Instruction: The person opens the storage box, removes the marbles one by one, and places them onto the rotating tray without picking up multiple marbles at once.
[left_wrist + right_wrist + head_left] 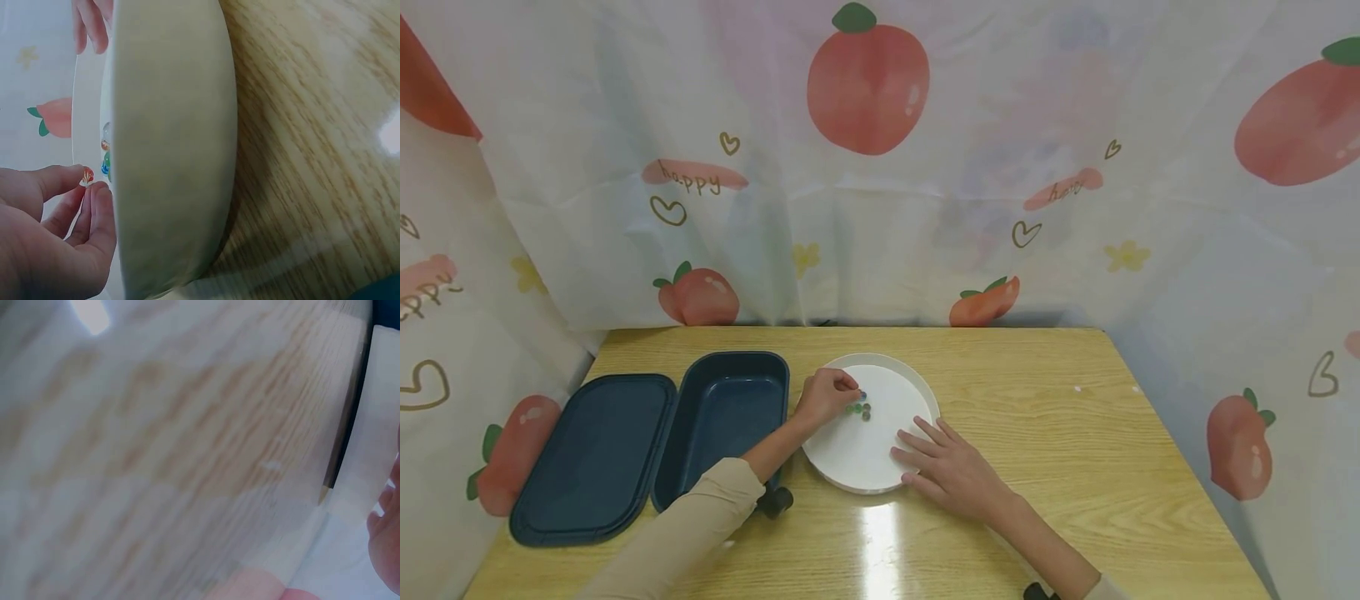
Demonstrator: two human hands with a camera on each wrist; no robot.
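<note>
A round white tray (857, 454) with a raised rim lies on the table. Several small glass marbles (858, 409) sit close together on it, left of its middle. My left hand (826, 396) reaches over the tray's left side beside them. Between thumb and fingertips it pinches a clear marble with orange-red inside (88, 174), seen in the left wrist view. My right hand (951, 467) rests at the tray's right front rim, fingers spread and straight over the edge. In the right wrist view only part of that hand (386, 544) shows, beside the tray's outer wall.
A deep dark blue rectangular container (730, 425) stands left of the tray. Its matching flat lid (595, 458) lies farther left. The wooden table (1037, 400) extends to the right, with a patterned curtain (880, 208) hanging behind it.
</note>
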